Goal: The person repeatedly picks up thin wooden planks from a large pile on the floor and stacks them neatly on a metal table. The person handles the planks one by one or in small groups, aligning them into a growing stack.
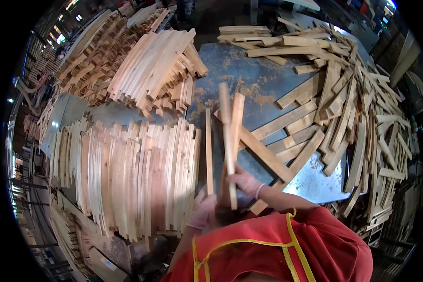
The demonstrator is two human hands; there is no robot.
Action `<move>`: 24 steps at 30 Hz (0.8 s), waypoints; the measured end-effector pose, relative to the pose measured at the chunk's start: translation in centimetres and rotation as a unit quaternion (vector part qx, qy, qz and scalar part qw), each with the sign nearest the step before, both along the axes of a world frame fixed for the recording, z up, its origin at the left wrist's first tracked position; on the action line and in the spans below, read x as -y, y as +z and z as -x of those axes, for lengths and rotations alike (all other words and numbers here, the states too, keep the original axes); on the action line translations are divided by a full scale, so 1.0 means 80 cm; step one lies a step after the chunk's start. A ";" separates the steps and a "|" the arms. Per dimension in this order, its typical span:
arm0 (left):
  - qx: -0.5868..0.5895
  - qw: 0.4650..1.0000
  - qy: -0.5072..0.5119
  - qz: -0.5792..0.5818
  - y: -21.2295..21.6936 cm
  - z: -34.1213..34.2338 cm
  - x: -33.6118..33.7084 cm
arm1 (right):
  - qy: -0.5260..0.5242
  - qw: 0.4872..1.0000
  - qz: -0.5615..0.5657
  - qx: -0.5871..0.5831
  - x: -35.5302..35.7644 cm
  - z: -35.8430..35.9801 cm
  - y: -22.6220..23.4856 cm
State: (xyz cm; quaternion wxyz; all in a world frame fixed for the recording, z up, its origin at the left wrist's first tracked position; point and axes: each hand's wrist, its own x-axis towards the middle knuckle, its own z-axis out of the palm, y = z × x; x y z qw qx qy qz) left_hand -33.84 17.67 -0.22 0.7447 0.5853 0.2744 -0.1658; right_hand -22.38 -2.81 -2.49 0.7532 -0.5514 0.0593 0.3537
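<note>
While the metal table (pixel 217 58) bears a loose wood pile (pixel 347 115) right and a slat row (pixel 131 178) left, a blurred strip (pixel 226 127) and, beside it, a thin strip (pixel 209 150) extend ahead: your right hand (pixel 244 182) grips the first low down, your left hand (pixel 203 208) the second's near end.

A red shirt (pixel 340 244) and a red apron (pixel 256 229) with bright yellow edges (pixel 249 241).

The apron sits on the front of the shirt, and its yellow edge makes a gentle curve across the chest, with thin yellow lines going down both sides like straps; a little curly yellow loop (pixel 294 213) pokes up at one corner, the red right sleeve (pixel 317 214) is loose and soft with folds in it, and the left hand (pixel 203 207) and right hand (pixel 244 181) look like they wear thin, pale pink gloves, with a light cuff (pixel 259 190) at the right wrist.
</note>
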 end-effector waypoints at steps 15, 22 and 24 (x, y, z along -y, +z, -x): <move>0.110 0.576 -0.177 -0.790 0.026 -0.024 0.004 | 0.103 0.801 0.435 0.398 0.070 -0.105 0.075; 0.198 0.741 -0.192 -0.613 -0.024 -0.050 0.094 | 0.210 0.657 0.611 0.390 0.105 -0.118 0.032; 0.134 0.757 -0.197 -0.608 -0.046 -0.052 0.080 | 0.201 0.723 0.576 0.323 0.092 -0.120 0.033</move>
